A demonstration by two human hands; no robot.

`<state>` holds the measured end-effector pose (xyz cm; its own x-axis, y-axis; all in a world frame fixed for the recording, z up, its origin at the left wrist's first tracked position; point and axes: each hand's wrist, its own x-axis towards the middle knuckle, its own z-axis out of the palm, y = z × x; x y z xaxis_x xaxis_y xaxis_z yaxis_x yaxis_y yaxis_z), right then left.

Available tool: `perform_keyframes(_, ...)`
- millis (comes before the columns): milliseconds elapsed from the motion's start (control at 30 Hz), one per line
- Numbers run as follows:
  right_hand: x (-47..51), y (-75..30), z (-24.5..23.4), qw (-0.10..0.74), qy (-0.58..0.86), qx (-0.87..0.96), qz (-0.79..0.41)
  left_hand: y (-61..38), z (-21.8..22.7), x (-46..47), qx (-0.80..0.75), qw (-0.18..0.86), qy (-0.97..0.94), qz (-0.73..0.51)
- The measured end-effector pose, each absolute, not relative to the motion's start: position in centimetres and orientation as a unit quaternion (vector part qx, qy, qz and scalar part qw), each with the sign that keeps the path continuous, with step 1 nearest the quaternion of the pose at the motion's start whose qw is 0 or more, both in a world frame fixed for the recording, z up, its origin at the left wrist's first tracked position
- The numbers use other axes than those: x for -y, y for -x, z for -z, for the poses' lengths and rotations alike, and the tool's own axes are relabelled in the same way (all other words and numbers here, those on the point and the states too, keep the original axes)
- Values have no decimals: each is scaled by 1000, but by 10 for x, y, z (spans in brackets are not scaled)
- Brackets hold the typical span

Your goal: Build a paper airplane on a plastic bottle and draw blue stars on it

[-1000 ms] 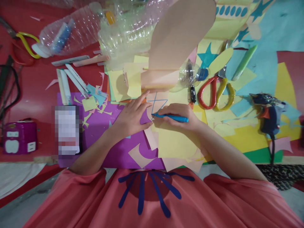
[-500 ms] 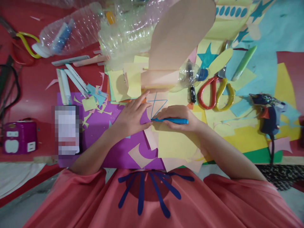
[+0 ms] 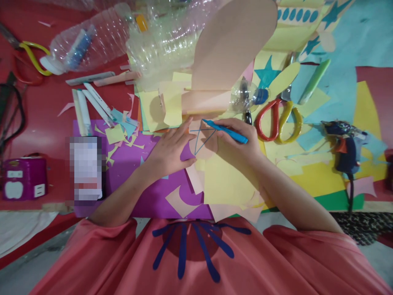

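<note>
Red table [image 3: 46, 119] — grey floor [image 3: 37, 262] below.

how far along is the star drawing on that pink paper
Several blue lines already cross on the pink paper. The right hand holds the blue pen, tip at the top point, while the left hand presses the sheet. The figure looks unclosed; uncut, scissors lie aside.

The person wore a loose coral-red top [image 3: 196, 262] with wide short sleeves. On its chest was a darker red patch with dark blue stripes fanning out like rays. Both arms were bare, with no watch, rings or bracelets showing.
</note>
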<state>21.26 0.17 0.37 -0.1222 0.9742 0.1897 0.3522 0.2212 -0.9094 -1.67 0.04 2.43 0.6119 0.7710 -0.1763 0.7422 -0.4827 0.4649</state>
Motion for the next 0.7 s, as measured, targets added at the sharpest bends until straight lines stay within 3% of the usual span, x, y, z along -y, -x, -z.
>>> perform_keyframes(700,-2,-210,-6,414,521,657,-355,17,-23,-1,-432,243,-868,-24)
